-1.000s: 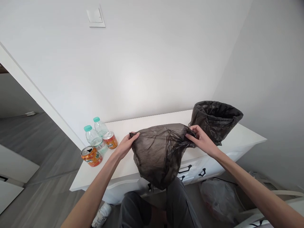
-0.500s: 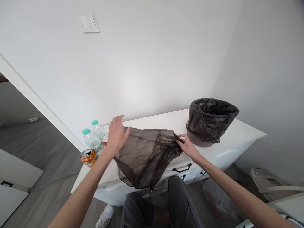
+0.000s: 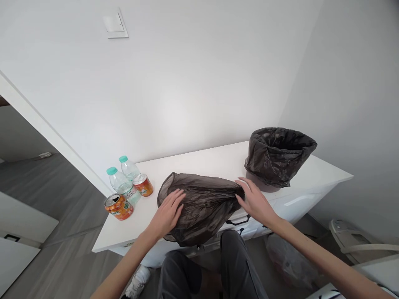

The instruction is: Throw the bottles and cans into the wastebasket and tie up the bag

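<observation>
A dark translucent garbage bag (image 3: 205, 207) lies across the white cabinet top (image 3: 193, 162) and hangs over its front edge. My left hand (image 3: 166, 212) rests on the bag's wide left part, fingers stretched out. At the bag's gathered right end, the thumb and fingers of my right hand (image 3: 256, 202) close around the bunched plastic. A trash bin (image 3: 260, 182) lined with another dark bag (image 3: 271, 162) stands to the right of that hand.
Two clear bottles with teal caps (image 3: 118, 180) (image 3: 129, 168) and two orange cans (image 3: 120, 207) (image 3: 144, 185) stand at the cabinet's left end. Black drawer handles (image 3: 238, 221) show below the front edge. My knees (image 3: 232, 253) are close in front. A plastic bag (image 3: 289, 257) lies on the floor, right.
My left hand has come down from above the bag's left end onto its surface, moving right and toward me. The bag's left part has shifted right, uncovering the second can.
</observation>
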Available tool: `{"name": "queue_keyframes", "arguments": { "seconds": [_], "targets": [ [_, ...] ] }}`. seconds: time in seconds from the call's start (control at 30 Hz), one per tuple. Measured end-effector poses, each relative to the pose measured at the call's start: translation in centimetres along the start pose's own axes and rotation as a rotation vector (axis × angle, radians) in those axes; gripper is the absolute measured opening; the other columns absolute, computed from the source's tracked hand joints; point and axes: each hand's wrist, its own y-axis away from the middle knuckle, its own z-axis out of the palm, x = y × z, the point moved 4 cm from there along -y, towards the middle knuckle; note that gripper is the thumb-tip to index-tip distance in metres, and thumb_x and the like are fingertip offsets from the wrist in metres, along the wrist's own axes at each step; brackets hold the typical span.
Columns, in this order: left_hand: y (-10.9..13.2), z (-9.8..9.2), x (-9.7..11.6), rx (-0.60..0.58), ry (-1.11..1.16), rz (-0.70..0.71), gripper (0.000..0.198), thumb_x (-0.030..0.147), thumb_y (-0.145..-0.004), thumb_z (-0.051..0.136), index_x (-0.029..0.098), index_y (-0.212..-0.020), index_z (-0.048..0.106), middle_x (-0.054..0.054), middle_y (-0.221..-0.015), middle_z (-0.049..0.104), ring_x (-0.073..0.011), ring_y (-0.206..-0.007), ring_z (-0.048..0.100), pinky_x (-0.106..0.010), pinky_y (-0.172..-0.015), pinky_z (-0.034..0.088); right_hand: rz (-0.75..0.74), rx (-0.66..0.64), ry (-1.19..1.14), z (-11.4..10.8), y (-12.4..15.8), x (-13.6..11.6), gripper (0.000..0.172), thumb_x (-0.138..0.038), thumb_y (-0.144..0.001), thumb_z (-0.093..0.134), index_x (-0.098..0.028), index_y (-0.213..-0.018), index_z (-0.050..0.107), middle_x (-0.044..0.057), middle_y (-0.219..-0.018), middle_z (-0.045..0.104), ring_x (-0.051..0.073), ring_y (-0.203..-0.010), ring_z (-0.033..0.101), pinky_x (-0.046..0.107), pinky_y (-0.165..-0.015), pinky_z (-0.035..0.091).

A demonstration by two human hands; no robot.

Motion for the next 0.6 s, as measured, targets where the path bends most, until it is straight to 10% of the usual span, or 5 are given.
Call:
{"name": "queue_keyframes", "arguments": {
  "seconds": [0.23,0.4,0.6],
  "targets": [
    [6.5,0.1,4.6,-0.338,-0.173,0.223,0.107,0.044,-0.084,0.080,0.031,-0.169,0.015,-0.006,-0.175,0.023,-0.0353,-0.162,0.019,-0.058,-0.129,0.026,-0.466,-0.313,0.228,3.1,3.8,-1.4,0.092,-0.050,-0.098,0.063,-0.032,-0.170,0.009,0.007,-0.176,0.018,0.033,-0.162,0.016,0.058,-0.130,0.025],
    [7.2,1.5,1.8,-0.213,-0.220,0.212,0.084,0.002,-0.090,0.050,0.035,-0.165,0.029,0.001,-0.167,0.042,-0.0234,-0.158,0.033,-0.048,-0.127,0.034,-0.479,-0.251,0.271,4.4,3.3,0.9,0.076,-0.043,-0.105,0.055,-0.030,-0.170,0.017,0.007,-0.173,0.029,0.028,-0.159,0.028,0.054,-0.128,0.032],
    [5.9,-0.6,0.5,-0.109,0.194,-0.167,0.042,0.018,-0.093,0.042,0.025,-0.120,0.074,-0.003,-0.110,0.081,-0.0228,-0.099,0.075,-0.033,-0.088,0.059,-0.492,-0.195,0.205,3.5,3.4,1.6,0.050,-0.041,-0.107,0.052,-0.028,-0.155,0.048,0.007,-0.162,0.049,0.026,-0.149,0.047,0.049,-0.123,0.039]
  ]
}}
